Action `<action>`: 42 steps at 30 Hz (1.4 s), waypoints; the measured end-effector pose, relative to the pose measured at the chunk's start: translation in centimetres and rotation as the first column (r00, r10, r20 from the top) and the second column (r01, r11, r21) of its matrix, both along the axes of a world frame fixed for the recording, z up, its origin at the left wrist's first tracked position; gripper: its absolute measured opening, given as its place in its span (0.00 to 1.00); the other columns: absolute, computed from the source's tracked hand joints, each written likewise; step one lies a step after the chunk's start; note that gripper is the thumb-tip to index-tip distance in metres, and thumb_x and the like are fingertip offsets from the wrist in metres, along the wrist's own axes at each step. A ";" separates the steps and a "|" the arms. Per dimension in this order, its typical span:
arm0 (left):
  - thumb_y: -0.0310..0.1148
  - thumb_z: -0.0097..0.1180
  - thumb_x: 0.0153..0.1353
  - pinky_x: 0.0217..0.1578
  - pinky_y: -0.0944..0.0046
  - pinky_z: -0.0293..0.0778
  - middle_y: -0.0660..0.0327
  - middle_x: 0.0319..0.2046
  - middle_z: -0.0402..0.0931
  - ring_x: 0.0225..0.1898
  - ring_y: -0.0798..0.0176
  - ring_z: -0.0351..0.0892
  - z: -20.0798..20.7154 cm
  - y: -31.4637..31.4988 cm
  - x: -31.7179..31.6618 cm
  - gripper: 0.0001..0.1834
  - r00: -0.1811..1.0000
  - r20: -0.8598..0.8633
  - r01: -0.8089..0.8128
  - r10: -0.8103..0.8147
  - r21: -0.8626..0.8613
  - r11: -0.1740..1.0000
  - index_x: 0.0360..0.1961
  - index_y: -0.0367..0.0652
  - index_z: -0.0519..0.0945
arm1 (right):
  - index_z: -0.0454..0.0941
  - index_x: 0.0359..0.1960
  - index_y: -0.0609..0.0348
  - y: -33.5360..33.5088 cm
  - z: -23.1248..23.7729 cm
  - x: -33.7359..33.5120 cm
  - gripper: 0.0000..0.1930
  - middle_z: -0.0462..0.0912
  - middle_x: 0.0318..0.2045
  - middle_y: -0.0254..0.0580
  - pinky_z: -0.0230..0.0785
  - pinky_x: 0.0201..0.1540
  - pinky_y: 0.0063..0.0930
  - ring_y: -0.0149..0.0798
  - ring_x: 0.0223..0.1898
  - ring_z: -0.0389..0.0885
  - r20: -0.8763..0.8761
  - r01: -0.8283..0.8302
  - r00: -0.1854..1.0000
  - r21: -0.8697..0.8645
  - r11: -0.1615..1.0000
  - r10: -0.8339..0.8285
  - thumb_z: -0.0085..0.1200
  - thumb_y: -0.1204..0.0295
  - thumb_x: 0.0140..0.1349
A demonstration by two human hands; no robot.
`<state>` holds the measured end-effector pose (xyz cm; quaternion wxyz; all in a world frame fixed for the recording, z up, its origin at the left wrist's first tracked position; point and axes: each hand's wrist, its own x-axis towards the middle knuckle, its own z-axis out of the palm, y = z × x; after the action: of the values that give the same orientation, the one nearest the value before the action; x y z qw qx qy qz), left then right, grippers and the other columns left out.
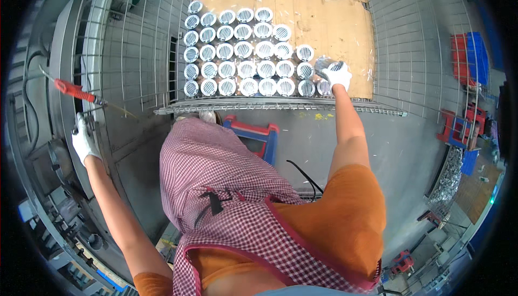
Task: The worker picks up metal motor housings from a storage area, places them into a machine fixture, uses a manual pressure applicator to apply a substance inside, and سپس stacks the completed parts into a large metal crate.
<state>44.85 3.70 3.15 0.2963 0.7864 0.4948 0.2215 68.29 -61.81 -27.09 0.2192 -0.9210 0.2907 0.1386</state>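
My right hand (338,74), in a white glove, is closed on a grey metal part (322,63) at the right end of the rows. Much of that part is hidden by the glove. Below it, one round slatted part (324,87) stands close to the hand. Several similar round metal parts (244,49) with pale slatted tops stand in rows on brown cardboard (332,23). Far to the left, my gloved left hand (84,142) has its fingers curled round something dark at the machine's edge, too small to make out. A red-handled air gun (74,89) hangs just above that hand.
A wire mesh cage (415,37) encloses the cardboard, its near rail (270,105) between me and the parts. A red and blue stool (253,137) stands below the rail. Grey machinery (127,134) is at my left. Red and blue crates (469,59) lie beyond the right mesh.
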 end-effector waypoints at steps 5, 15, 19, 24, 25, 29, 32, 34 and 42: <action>0.52 0.55 0.61 0.16 0.71 0.46 0.75 0.13 0.60 0.14 0.77 0.52 1.0 -1.9 0.2 0.19 0.992 -0.012 -0.124 0.125 0.023 0.992 0.20 0.51 0.74 | 0.61 0.63 0.37 -0.1 -1.5 1.9 0.44 0.68 0.55 0.55 0.71 0.53 0.44 0.54 0.53 0.75 -0.146 -0.045 0.989 -0.094 0.995 0.031 0.68 0.55 0.39; 0.49 0.55 0.63 0.17 0.72 0.47 0.76 0.14 0.57 0.14 0.78 0.51 1.1 -1.4 -1.6 0.18 0.981 0.055 -0.193 0.188 0.092 0.977 0.20 0.55 0.69 | 0.57 0.65 0.36 0.1 -8.2 3.5 0.38 0.61 0.61 0.49 0.70 0.55 0.41 0.52 0.54 0.74 -0.237 -0.157 0.964 -0.146 0.977 0.119 0.60 0.62 0.51; 0.49 0.55 0.62 0.17 0.72 0.49 0.78 0.18 0.64 0.17 0.78 0.55 1.9 -1.0 -1.8 0.16 0.969 -0.090 -0.227 0.232 0.056 0.972 0.36 0.49 0.81 | 0.57 0.67 0.41 -2.5 -16.0 3.7 0.26 0.63 0.64 0.47 0.69 0.56 0.39 0.49 0.59 0.71 -0.640 -0.345 0.714 0.031 0.938 0.284 0.36 0.56 0.67; 0.48 0.54 0.64 0.20 0.72 0.47 0.77 0.16 0.58 0.17 0.78 0.51 1.9 -3.2 -0.2 0.16 0.972 -0.022 -0.228 0.233 0.128 0.965 0.23 0.53 0.71 | 0.65 0.63 0.44 0.6 -12.2 2.6 0.24 0.70 0.59 0.46 0.69 0.56 0.39 0.47 0.58 0.72 -0.646 -0.296 0.728 0.003 0.955 0.227 0.35 0.57 0.67; 0.48 0.54 0.64 0.20 0.73 0.47 0.77 0.17 0.59 0.18 0.78 0.51 1.8 -2.7 -0.8 0.15 0.981 -0.003 -0.194 0.196 0.114 0.974 0.25 0.53 0.73 | 0.67 0.61 0.45 2.2 -9.6 3.0 0.23 0.74 0.56 0.46 0.69 0.56 0.39 0.47 0.56 0.74 -0.629 -0.308 0.741 -0.007 0.952 0.235 0.39 0.58 0.65; 0.47 0.51 0.65 0.24 0.70 0.58 0.71 0.21 0.70 0.22 0.75 0.61 1.2 -2.4 0.0 0.19 0.973 -0.093 -0.199 0.212 0.137 0.970 0.33 0.41 0.80 | 0.70 0.57 0.49 5.4 -12.5 1.0 0.23 0.76 0.53 0.49 0.67 0.55 0.41 0.49 0.53 0.76 -0.272 -0.417 0.882 -0.067 0.906 0.386 0.44 0.59 0.61; 0.50 0.51 0.63 0.31 0.64 0.67 0.60 0.26 0.79 0.27 0.69 0.69 1.4 -4.8 1.8 0.24 0.972 -0.162 -0.132 0.173 0.239 0.962 0.39 0.35 0.81 | 0.67 0.59 0.50 12.1 -11.6 -0.7 0.24 0.73 0.54 0.55 0.64 0.56 0.45 0.54 0.54 0.72 -0.018 -0.530 0.846 0.072 0.845 0.533 0.44 0.59 0.62; 0.51 0.53 0.61 0.34 0.60 0.69 0.56 0.28 0.80 0.29 0.64 0.72 2.2 -6.3 3.6 0.27 0.969 -0.155 -0.177 0.195 0.118 0.977 0.41 0.33 0.80 | 0.67 0.59 0.51 18.2 -7.6 -1.9 0.24 0.74 0.52 0.58 0.63 0.56 0.45 0.57 0.53 0.72 0.172 -0.658 0.751 0.122 0.743 0.637 0.47 0.59 0.61; 0.57 0.42 0.61 0.47 0.47 0.71 0.39 0.42 0.76 0.48 0.39 0.75 2.1 -7.1 2.0 0.31 0.952 -0.219 -0.187 0.216 0.146 0.972 0.46 0.36 0.75 | 0.70 0.56 0.57 46.0 25.9 -8.7 0.25 0.75 0.50 0.52 0.62 0.54 0.45 0.53 0.53 0.71 0.957 -0.988 -0.136 -0.151 0.040 0.257 0.57 0.65 0.57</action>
<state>46.85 -3.40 5.22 0.1627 0.7692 0.5891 0.1868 59.57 -15.78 -1.17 0.5267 -0.6466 -0.5359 -0.1316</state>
